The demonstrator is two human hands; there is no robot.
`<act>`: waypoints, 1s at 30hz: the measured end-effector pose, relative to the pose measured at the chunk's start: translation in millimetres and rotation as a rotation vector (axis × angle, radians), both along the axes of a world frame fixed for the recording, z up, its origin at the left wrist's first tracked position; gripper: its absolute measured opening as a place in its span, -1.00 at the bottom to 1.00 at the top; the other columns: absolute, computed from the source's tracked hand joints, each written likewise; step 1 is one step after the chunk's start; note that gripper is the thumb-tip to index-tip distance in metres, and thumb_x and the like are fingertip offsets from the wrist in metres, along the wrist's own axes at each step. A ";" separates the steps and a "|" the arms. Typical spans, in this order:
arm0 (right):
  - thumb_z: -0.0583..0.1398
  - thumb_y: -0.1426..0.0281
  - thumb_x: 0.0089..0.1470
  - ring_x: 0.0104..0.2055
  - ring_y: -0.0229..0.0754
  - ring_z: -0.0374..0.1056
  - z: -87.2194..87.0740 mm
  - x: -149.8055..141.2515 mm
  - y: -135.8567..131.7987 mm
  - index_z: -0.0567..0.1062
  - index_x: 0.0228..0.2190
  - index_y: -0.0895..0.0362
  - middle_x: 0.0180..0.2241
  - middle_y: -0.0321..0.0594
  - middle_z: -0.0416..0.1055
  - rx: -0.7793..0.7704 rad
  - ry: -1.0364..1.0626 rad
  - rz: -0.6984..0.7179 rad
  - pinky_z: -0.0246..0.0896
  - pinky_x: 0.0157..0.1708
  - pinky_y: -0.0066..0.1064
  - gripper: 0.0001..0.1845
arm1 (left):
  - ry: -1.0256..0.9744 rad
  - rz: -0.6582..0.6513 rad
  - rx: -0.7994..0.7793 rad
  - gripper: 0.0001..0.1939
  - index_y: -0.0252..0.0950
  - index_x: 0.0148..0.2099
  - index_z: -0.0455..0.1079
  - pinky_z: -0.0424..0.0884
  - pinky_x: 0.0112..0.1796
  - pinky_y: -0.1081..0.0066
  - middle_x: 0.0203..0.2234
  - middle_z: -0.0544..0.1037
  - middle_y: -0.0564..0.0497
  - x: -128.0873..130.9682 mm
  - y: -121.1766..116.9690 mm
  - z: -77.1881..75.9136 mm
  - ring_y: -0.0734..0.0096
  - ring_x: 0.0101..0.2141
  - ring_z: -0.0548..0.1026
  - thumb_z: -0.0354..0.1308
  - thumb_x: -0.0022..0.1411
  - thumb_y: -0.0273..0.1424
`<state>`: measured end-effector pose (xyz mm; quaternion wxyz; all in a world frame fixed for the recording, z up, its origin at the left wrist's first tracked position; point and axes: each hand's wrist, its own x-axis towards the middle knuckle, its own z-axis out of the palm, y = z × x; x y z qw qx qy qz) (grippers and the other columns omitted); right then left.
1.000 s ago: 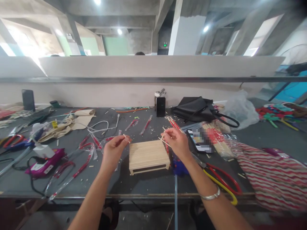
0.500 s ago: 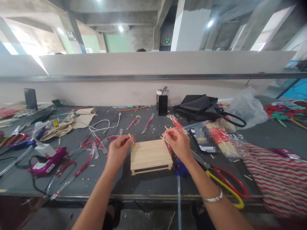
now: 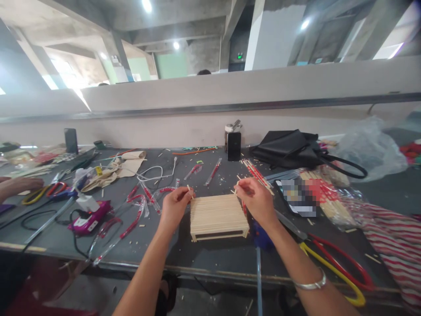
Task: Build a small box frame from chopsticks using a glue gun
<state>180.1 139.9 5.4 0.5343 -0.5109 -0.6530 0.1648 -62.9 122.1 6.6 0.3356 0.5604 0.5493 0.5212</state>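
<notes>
A small slatted platform of pale wooden sticks [image 3: 217, 215] stands on the dark table in front of me, raised on short legs. At its far left corner, my left hand [image 3: 177, 202] pinches a short wooden stick [image 3: 190, 189] between thumb and fingers. By the far right corner, my right hand [image 3: 255, 197] also has its fingertips closed on a thin wooden stick [image 3: 236, 190]. Just right of the platform sits a blue glue gun [image 3: 262, 237], partly hidden by my right forearm, with a clear glue stick [image 3: 259, 281] jutting over the table edge.
Scissors with red and yellow handles [image 3: 338, 263] lie right of my forearm, near a phone [image 3: 294, 197] and bagged sticks [image 3: 327, 193]. A black bag [image 3: 286, 149] rests behind. Left are red-and-clear wrappers [image 3: 131, 215], a purple power strip [image 3: 90, 217] and another person's hand [image 3: 21, 186].
The camera has turned left, so the scene sits further right. Another person's hand has come into view at the left. Both my hands stay at the platform's far corners.
</notes>
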 end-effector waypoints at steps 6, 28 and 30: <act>0.18 0.31 0.04 -0.41 -0.20 0.43 0.7 -0.8 0.0 0.43 -0.40 0.08 -0.44 -0.27 0.49 0.020 -0.017 0.007 0.31 -0.37 -0.38 -0.89 | 0.030 -0.004 0.017 -0.75 -0.28 -0.28 0.51 0.37 -0.35 0.43 -0.45 0.58 0.02 -4.7 2.2 -3.3 0.37 -0.41 0.49 0.18 0.09 -0.21; 0.17 0.31 0.05 -0.35 -0.14 0.47 -5.9 0.2 2.5 0.44 -0.27 0.10 -0.31 -0.15 0.53 -0.039 0.036 0.060 0.35 -0.39 -0.34 -0.82 | 0.037 0.003 -0.004 -0.74 -0.28 -0.26 0.52 0.36 -0.37 0.44 -0.46 0.56 0.02 -3.8 1.6 -6.3 0.37 -0.42 0.48 0.23 0.04 -0.23; 0.17 0.32 0.05 -0.35 -0.15 0.46 -5.7 0.1 2.6 0.44 -0.28 0.10 -0.32 -0.16 0.53 -0.036 0.030 0.060 0.35 -0.40 -0.35 -0.83 | 0.031 0.004 -0.011 -0.74 -0.28 -0.25 0.51 0.36 -0.36 0.43 -0.44 0.58 0.01 -4.1 1.5 -6.5 0.37 -0.40 0.48 0.24 0.04 -0.23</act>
